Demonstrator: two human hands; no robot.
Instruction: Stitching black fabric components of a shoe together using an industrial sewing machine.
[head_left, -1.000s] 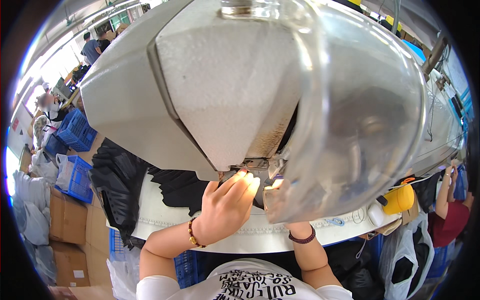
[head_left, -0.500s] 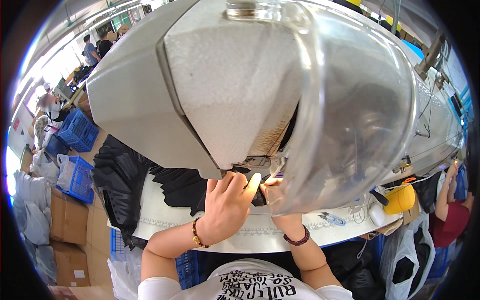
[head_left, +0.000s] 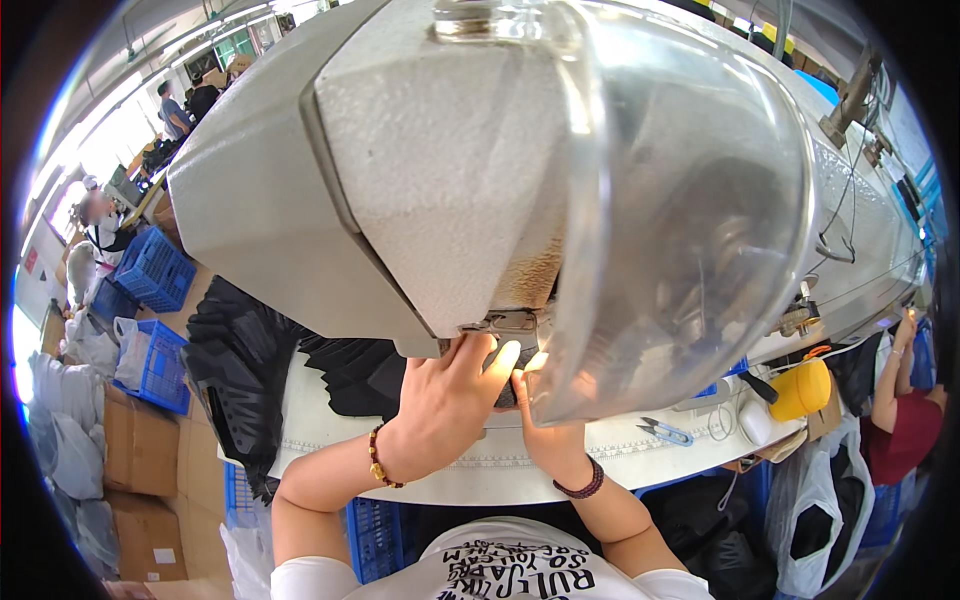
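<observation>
A large pale sewing machine (head_left: 430, 200) fills the upper middle, with a curved clear plastic shield (head_left: 690, 240) on its right side. Under its head, my left hand (head_left: 440, 405) is closed, fingers bent and thumb pointing away from me. My right hand (head_left: 552, 440) pinches from the other side, its fingers partly behind the shield. Between them shows a small dark grey fabric piece (head_left: 522, 372), held by both hands; most of it is hidden. The needle cannot be seen. Black cut pieces (head_left: 350, 375) lie fanned out left of my left hand.
More black pieces (head_left: 235, 370) hang over the table's left edge. Blue-handled thread snips (head_left: 665, 431) and a yellow container (head_left: 802, 392) are on the right of the white table (head_left: 400, 487). Blue crates (head_left: 155, 268) and cardboard boxes (head_left: 145, 440) stand at left. A person in dark red (head_left: 903, 440) is at far right.
The grey piece between my hands shows more now. My right hand has shifted slightly left and its thumb is raised more. The view has shifted a little.
</observation>
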